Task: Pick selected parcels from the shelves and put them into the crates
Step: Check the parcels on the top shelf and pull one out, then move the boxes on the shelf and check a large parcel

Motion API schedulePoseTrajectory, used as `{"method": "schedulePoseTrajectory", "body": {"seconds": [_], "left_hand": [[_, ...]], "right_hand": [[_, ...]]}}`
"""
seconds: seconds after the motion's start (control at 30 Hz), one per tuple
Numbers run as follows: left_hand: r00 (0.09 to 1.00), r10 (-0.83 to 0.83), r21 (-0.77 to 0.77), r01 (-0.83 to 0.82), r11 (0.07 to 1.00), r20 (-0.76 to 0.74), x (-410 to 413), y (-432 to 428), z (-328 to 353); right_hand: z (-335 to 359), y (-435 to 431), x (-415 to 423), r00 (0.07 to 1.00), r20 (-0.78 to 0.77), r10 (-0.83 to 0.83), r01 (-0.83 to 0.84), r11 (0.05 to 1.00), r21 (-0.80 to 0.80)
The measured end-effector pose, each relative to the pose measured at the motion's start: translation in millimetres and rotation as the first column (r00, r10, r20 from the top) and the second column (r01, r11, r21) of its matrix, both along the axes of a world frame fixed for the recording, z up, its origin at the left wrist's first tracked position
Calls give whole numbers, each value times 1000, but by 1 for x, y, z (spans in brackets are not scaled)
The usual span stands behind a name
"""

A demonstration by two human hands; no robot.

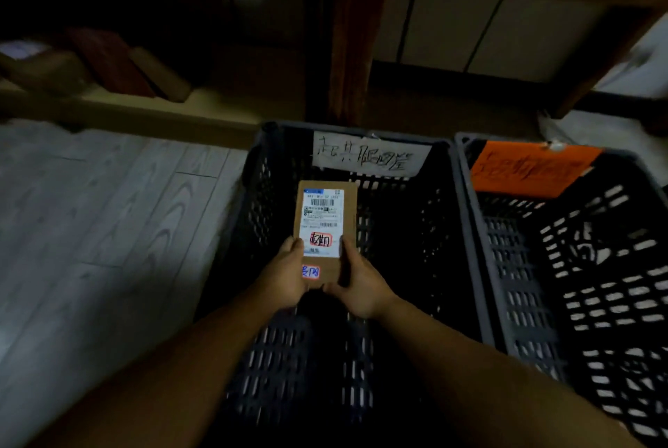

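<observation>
At 9 o'clock: pale grey wood-grain floor (90, 230). At 10 o'clock, a low wooden shelf (217, 104) w/ a few dim parcels (159, 75) lying on it, too dark & blurred to tell apart.

Just below centre, left hand (285, 274) clamps the lower-left edge of a small flat brown cardboard parcel (323, 230), thumb on top beside the white shipping label (321, 209), other fingers hidden underneath. Right hand (361, 285) mirrors it on the lower-right edge, thumb on top. Both hands are closed on the parcel, so it sits level w/ label up, prob. so the red-boxed mark can be read & matched to a crate tag.

Parcel hangs over the open mouth of the black perforated plastic crate (260, 202) at 6 o'clock, just below the white handwritten paper tag (368, 155) on its far wall. Can't tell if it touches the crate bottom; looks held in the air.

At 12 o'clock, behind: dark wooden post (354, 32). At 3 o'clock, a dark grey perforated plastic crate (506, 252), rim to rim w/ the first, orange paper tag (531, 169) at 2 o'clock. Both tags face the person, handy for sorting.

Judgement: placing step, nearly done for this parcel; next needs lowering it & letting go w/ both hands
</observation>
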State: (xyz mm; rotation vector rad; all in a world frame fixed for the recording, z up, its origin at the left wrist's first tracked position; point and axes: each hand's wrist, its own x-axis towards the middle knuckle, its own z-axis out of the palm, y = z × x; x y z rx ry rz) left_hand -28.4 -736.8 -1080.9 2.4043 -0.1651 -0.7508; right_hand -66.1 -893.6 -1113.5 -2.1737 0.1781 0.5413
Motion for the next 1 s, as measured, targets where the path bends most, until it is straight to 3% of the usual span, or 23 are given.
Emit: {"method": "schedulePoseTrajectory", "body": {"seconds": [0.23, 0.37, 0.5, 0.6, 0.7, 0.8, 1.0], "left_hand": [[987, -126, 236, 100, 967, 97, 13, 4, -46], [976, -205, 329, 170, 929, 73, 16, 7, -57], [927, -340, 612, 180, 770, 155, 24, 9, -62], [912, -382, 696, 177, 695, 149, 26, 7, -58], [949, -293, 610, 165, 775, 115, 23, 6, -34], [982, -177, 461, 128, 878, 65, 16, 12, 24], [989, -148, 425, 147, 893, -29, 2, 28, 216]], "right_hand": [[-59, 9, 16, 998, 36, -48, 42, 987, 154], [-78, 14, 13, 994, 8, -105, 101, 976, 191], [-70, 22, 29, 996, 18, -88, 86, 992, 91], [-58, 29, 37, 999, -35, -16, 17, 999, 47], [-19, 24, 31, 993, -119, -5, 3, 1000, -21], [64, 11, 18, 985, -173, 20, -36, 995, -89], [272, 12, 9, 964, -219, 151, -192, 965, -179]]}}
